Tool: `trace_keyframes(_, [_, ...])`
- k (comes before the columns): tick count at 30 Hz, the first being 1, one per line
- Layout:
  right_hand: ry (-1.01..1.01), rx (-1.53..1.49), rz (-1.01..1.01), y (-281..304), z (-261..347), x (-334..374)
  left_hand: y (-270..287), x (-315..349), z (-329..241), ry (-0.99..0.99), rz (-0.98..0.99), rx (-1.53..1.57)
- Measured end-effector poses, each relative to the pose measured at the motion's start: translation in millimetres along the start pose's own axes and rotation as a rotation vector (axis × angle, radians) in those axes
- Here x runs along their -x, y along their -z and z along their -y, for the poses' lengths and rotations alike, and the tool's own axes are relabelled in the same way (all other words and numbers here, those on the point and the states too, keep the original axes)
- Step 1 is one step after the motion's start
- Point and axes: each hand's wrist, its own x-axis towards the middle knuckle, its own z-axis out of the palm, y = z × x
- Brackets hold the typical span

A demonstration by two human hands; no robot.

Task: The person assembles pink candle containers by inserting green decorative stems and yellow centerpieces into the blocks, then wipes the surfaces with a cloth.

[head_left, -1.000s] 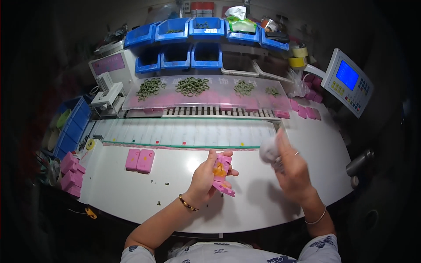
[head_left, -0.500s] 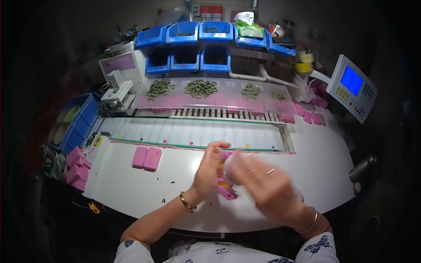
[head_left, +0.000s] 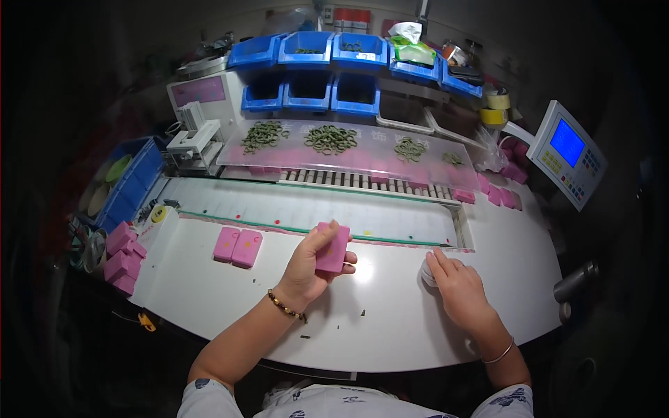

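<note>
My left hand [head_left: 311, 265] grips a flat pink rectangular block [head_left: 333, 249], held upright just above the white table [head_left: 209, 299] near the conveyor's front edge. My right hand [head_left: 454, 283] rests lower on the table to the right, fingers curled over a small whitish object [head_left: 426, 273] that is mostly hidden under them. Two more pink blocks [head_left: 237, 246] lie side by side on the table to the left of my left hand.
A white conveyor [head_left: 293, 209] runs across behind the hands. Behind it a clear shelf carries piles of green rings [head_left: 330, 139]. Blue bins [head_left: 327, 70] stand at the back, a control panel with a blue screen [head_left: 568, 155] at right, stacked pink blocks [head_left: 122, 254] at left.
The pink block was open between both hands; now it is shut and held in my left hand alone. My right hand has moved right and down to the table.
</note>
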Motion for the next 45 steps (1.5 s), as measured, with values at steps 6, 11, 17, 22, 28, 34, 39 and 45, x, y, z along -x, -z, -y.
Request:
trace_keyframes(6, [-0.007,-0.734,-0.085,25.4,18.7,-43.0,-1.1,3.3,20.9,-0.084,0.245,-0.088])
trace_keyframes(11, [-0.101,-1.448,-0.095,11.1,47.9,-61.1,-8.8,15.3,19.9,-0.207,0.323,-0.306])
trace_keyframes(17, [0.028,-1.453,-0.197,0.1,51.0,-69.3,10.2,23.2,-6.1,-0.011,0.482,-0.368])
trace_keyframes(22, [-0.184,-1.733,-0.139,-9.4,51.9,-81.8,12.5,15.6,-20.7,0.079,0.431,-0.449])
trace_keyframes(28, [-0.327,-1.380,-0.266,-42.2,48.6,-79.0,55.5,-45.3,-41.4,-0.278,-0.272,-1.096])
trace_keyframes(34, [-0.276,-1.272,-0.215,-41.2,59.8,-78.6,109.4,-75.4,-65.7,-0.559,-0.604,-1.832])
trace_keyframes(39, [-0.249,-1.220,-0.229,-42.6,63.1,-77.1,104.4,-69.3,-76.3,-0.507,-0.682,-1.855])
trace_keyframes(45, [-0.260,-1.232,-0.230,-36.3,60.3,-73.9,99.4,14.2,-68.6,-0.599,-0.773,-2.029])
